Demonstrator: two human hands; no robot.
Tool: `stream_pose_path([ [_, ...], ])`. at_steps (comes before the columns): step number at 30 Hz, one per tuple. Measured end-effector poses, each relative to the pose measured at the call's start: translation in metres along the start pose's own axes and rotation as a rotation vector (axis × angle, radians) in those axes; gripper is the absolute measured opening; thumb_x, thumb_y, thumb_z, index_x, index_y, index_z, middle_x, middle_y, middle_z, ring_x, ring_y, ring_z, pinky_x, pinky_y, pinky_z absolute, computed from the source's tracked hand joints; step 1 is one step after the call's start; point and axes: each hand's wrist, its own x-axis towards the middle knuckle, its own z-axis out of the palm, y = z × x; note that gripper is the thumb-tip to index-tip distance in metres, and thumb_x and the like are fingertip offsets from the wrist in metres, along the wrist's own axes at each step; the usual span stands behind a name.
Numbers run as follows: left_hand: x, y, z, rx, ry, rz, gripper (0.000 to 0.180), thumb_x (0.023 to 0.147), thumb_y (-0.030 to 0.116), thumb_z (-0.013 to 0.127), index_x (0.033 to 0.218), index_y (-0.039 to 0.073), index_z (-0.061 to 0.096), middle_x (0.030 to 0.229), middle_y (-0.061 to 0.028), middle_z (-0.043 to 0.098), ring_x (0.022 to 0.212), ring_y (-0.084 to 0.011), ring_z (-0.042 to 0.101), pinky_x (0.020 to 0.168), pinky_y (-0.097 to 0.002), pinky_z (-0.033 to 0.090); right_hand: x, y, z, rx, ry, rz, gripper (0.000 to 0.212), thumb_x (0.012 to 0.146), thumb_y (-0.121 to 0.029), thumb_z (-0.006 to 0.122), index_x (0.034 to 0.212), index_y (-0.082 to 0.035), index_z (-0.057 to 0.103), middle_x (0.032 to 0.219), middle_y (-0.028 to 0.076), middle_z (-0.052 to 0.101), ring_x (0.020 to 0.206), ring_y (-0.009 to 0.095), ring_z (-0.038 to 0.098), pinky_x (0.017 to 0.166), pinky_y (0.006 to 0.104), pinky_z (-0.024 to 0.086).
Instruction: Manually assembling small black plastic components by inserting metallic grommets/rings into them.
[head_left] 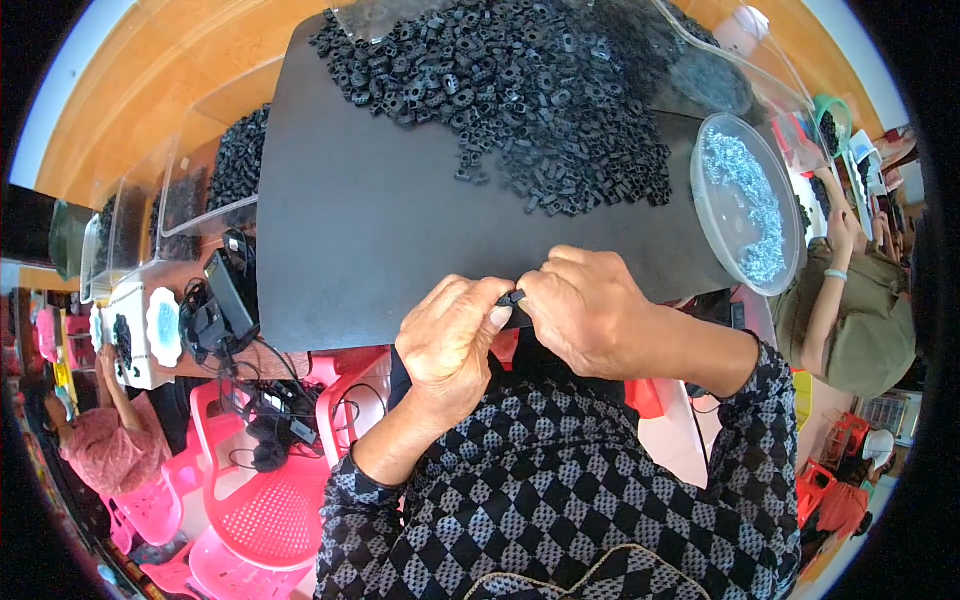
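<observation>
Between my two hands, just over the near edge of the dark table mat, is a small black plastic part. My left hand pinches it from the left, thumb and forefinger closed. From the other side my right hand grips it, with the fingers curled in. Most of the part is hidden by my fingertips. Beyond the hands lies a big heap of small black plastic pieces. To the right stands a round clear tub with many tiny silvery-blue pieces in it.
Clear plastic bins of black pieces stand at the left, beside a black power adapter and tangled cables. A pink plastic chair is at my lower left. People work at left and right; one wears an olive top.
</observation>
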Motion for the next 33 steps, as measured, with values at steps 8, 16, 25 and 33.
stream_pose_path([
  [8,-0.001,0.003,0.006,0.069,0.031,0.04,0.022,0.066,-0.008,0.066,0.087,-0.006,0.062,0.066,-0.0119,0.057,0.055,-0.0248,0.056,0.05,-0.0325,0.044,-0.001,-0.001,0.004,-0.082,0.064,-0.044,0.017,0.065,-0.005,0.063,0.074,-0.002,0.049,0.064,0.009,0.046,0.058,0.023,0.049,0.051,0.034,0.043],
  [16,-0.006,-0.005,0.01,0.094,0.018,0.081,0.024,0.063,-0.01,0.066,0.086,-0.006,0.062,0.065,-0.0113,0.056,0.054,-0.0244,0.055,0.049,-0.0319,0.043,-0.005,0.0,0.007,-0.193,0.031,-0.08,0.017,0.063,-0.007,0.061,0.072,-0.002,0.048,0.063,0.008,0.046,0.057,0.022,0.048,0.052,0.0337,0.043],
  [25,-0.002,-0.002,0.0,0.033,-0.055,-0.001,0.015,0.073,0.004,0.07,0.085,-0.002,0.064,0.062,-0.0082,0.053,0.054,-0.0199,0.051,0.05,-0.0299,0.04,-0.004,0.005,-0.006,0.093,-0.189,0.037,0.014,0.071,-0.007,0.062,0.074,-0.002,0.05,0.068,0.014,0.055,0.064,0.03,0.056,0.057,0.0398,0.046],
  [33,0.001,0.005,-0.006,0.042,-0.081,0.019,0.022,0.065,-0.012,0.064,0.086,-0.007,0.061,0.067,-0.0124,0.058,0.054,-0.0247,0.054,0.049,-0.0324,0.043,-0.003,-0.002,0.003,0.019,-0.003,-0.004,0.016,0.068,-0.006,0.063,0.073,-0.003,0.048,0.063,0.01,0.049,0.058,0.027,0.053,0.051,0.0365,0.044],
])
